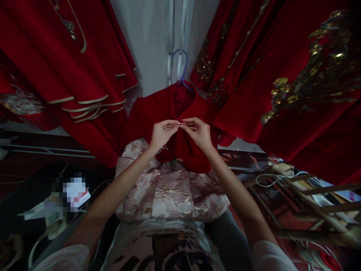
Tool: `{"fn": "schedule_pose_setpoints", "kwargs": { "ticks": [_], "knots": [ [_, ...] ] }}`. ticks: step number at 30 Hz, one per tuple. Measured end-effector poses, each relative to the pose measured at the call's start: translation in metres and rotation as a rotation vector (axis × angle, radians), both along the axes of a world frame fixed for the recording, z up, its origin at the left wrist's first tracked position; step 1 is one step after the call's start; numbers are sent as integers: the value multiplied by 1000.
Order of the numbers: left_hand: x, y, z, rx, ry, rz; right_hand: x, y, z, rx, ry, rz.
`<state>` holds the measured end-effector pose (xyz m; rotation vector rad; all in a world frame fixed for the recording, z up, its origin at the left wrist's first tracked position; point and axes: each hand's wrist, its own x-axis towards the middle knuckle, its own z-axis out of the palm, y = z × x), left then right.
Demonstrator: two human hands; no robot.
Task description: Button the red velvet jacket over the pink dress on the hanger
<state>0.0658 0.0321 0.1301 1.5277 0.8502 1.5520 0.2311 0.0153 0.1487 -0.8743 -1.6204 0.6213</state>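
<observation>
A red jacket (141, 109) with a stand collar hangs in front of me on a blue hanger (184, 71). Below its neck opening, my left hand (163, 132) and my right hand (199, 131) meet, thumbs and fingers pinched together. Between the fingertips is a small shiny fastening (182, 124) at the jacket's front edges; its exact form is too small to make out. More beaded trim (163, 148) shows under my left wrist. Pink and white brocade fabric (172, 192) with metallic threads spreads below the jacket, over my lap.
Red garments with gold piping (93, 75) hang at the left. On the right hang red garments with gold sequins (287, 98). A bamboo rack (316, 203) with a white cable stands low right. Papers (76, 192), partly blurred out, and a power strip (56, 226) lie low left.
</observation>
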Motion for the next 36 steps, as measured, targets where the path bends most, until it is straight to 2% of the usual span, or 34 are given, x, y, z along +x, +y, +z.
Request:
{"fn": "schedule_pose_setpoints", "kwargs": {
  "ticks": [7, 13, 16, 21, 25, 28, 32, 34, 36],
  "knots": [
    [0, -5, 6, 49, 81, 31, -1, 10, -3, -144, 170, 58],
    [-6, -2, 8, 80, 161, 5, 1, 10, -6, -453, 377, 162],
    [-8, 1, 8, 104, 214, 5, 3, 10, -6, -533, 425, 187],
    [1, 4, 2, 146, 250, -45, -11, 16, -8, -462, 406, 99],
    [10, 3, -11, 129, 151, -35, -18, 15, -23, -327, 448, 15],
    [7, 3, -23, 6, -24, -105, -6, 5, -47, -265, 258, -29],
    [-4, -2, -35, -169, -107, -130, 9, -10, -73, -273, -345, -91],
    [-8, -11, -39, -249, -97, -144, 11, -11, -76, -301, -589, -152],
    [-8, -21, -43, -348, -68, -253, 14, -10, -71, -334, -697, -189]
  ]
}}
